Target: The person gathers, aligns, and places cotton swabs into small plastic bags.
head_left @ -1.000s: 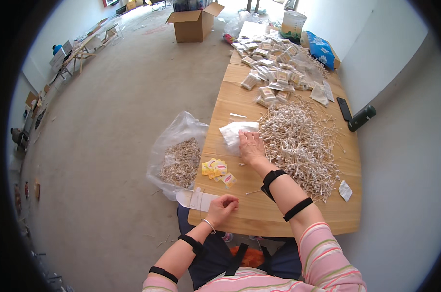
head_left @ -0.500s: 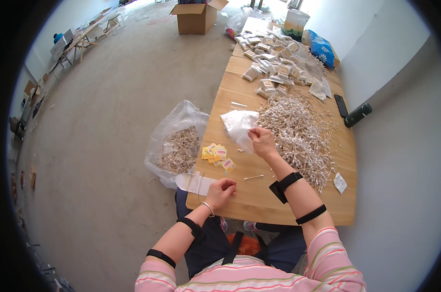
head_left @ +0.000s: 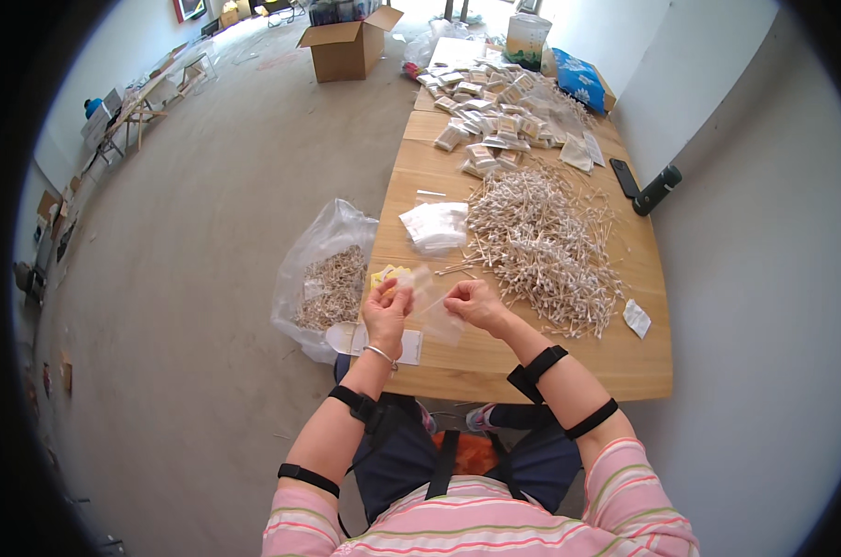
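R hand (head_left: 476, 306) is pinching the right side of a clear plastic bag (head_left: 433, 304), thumb & fingertips drawn in tight. L hand (head_left: 386, 314) is curling its fingers at the bag's left side; looks like a narrow pinch too, but can't tell for sure. Bag is hanging btwn the two hands, above the near-left part of the wood-topped table (head_left: 569, 369).

Step in hand is prob. handling one bag, maybe getting its mouth apart; the film is blurring too much to confirm. Next move is calling for a light two-sided grip, as film this thin is prob. clinging to itself.

Stack of clear bags (head_left: 435, 226) is lying just beyond, w/ the loose cotton swab pile (head_left: 546, 246) spreading to its right. Yellow cards (head_left: 381, 276) are showing behind L hand, partly hidden; a white card (head_left: 409, 348) is lying nr L wrist. Filled swab packets (head_left: 495, 110) are heaping up at the far end. Clear sack (head_left: 339, 215) w/ more swabs is standing off the table's left edge.
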`<state>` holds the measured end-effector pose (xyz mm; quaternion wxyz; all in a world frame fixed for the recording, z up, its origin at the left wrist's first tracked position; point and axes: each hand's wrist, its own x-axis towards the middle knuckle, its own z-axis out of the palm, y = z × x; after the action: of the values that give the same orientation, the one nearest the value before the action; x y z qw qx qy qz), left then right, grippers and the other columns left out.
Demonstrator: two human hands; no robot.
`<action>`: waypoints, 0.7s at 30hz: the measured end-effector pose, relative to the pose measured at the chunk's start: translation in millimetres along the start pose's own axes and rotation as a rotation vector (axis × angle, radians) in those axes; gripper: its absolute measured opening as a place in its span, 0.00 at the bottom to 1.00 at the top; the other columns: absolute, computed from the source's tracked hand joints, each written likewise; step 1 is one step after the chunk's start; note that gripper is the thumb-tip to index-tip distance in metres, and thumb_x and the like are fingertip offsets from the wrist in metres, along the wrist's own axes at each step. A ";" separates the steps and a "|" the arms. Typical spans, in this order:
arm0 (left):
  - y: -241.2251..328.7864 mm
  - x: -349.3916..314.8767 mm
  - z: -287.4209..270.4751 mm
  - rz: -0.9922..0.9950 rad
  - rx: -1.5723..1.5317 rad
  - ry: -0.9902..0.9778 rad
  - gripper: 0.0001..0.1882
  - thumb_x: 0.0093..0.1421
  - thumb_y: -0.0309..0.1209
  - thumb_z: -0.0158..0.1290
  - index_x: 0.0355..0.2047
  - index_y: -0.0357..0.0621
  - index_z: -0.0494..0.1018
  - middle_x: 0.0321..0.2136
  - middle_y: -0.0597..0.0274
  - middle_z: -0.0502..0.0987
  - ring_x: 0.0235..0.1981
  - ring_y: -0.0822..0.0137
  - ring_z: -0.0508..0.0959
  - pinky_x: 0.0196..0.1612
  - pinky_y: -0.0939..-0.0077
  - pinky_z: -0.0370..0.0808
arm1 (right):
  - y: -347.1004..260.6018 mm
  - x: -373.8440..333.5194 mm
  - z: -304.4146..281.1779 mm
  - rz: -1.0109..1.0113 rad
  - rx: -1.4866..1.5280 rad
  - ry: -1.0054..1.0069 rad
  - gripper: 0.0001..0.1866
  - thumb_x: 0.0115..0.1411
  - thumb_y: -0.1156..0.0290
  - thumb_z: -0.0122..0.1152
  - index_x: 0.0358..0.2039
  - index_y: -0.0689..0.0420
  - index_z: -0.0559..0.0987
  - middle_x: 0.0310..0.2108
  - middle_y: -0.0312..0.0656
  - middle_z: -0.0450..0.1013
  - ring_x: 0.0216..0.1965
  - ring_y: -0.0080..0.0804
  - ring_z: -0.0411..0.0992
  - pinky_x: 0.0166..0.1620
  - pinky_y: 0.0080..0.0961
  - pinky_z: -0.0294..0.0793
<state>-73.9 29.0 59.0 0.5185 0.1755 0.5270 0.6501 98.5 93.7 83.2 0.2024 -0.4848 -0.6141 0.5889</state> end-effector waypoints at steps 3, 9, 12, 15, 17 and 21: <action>6.1 1.4 -2.4 0.029 -0.080 0.000 0.22 0.59 0.22 0.53 0.52 0.40 0.61 0.35 0.59 0.77 0.34 0.71 0.78 0.37 0.80 0.77 | 10.6 3.2 -5.1 0.024 -0.066 0.168 0.06 0.55 0.70 0.61 0.28 0.60 0.78 0.22 0.36 0.75 0.23 0.20 0.70 0.27 0.20 0.70; 3.2 32.1 24.4 0.003 -0.100 0.006 0.28 0.59 0.23 0.52 0.58 0.43 0.55 0.43 0.55 0.74 0.38 0.68 0.76 0.40 0.77 0.76 | 23.7 -2.6 -22.1 -0.001 0.030 0.424 0.10 0.56 0.66 0.62 0.26 0.60 0.77 0.20 0.35 0.74 0.21 0.20 0.69 0.25 0.19 0.69; -34.2 49.8 21.0 0.147 0.239 0.109 0.33 0.57 0.28 0.56 0.60 0.43 0.53 0.50 0.49 0.67 0.45 0.62 0.72 0.47 0.67 0.71 | 2.2 -18.2 -24.6 0.049 0.218 0.342 0.13 0.61 0.63 0.58 0.25 0.57 0.73 0.20 0.33 0.71 0.22 0.18 0.69 0.24 0.16 0.68; -47.6 27.6 40.9 0.346 0.705 0.170 0.36 0.55 0.33 0.58 0.60 0.42 0.53 0.55 0.44 0.59 0.52 0.56 0.65 0.55 0.60 0.63 | 5.8 -28.6 -35.9 0.051 0.373 0.271 0.10 0.62 0.64 0.56 0.27 0.54 0.72 0.24 0.32 0.71 0.25 0.18 0.70 0.28 0.17 0.72; -40.6 -3.2 46.6 0.416 0.863 0.161 0.35 0.54 0.35 0.58 0.59 0.41 0.56 0.58 0.42 0.55 0.56 0.53 0.61 0.58 0.58 0.59 | 8.8 -32.1 -40.7 0.040 0.359 0.178 0.08 0.61 0.66 0.57 0.28 0.54 0.71 0.27 0.34 0.73 0.29 0.19 0.72 0.31 0.19 0.74; -29.1 -27.2 25.8 0.419 0.831 -0.131 0.21 0.55 0.36 0.58 0.47 0.38 0.70 0.47 0.46 0.69 0.48 0.60 0.71 0.50 0.69 0.67 | -10.1 -37.1 -17.6 0.000 0.383 -0.095 0.08 0.59 0.70 0.59 0.27 0.57 0.70 0.29 0.38 0.74 0.29 0.20 0.73 0.29 0.20 0.75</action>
<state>-28.7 15.9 52.3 0.2942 0.5112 0.6621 0.4624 125.9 73.7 108.4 0.2617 -0.4091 -0.4997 0.7173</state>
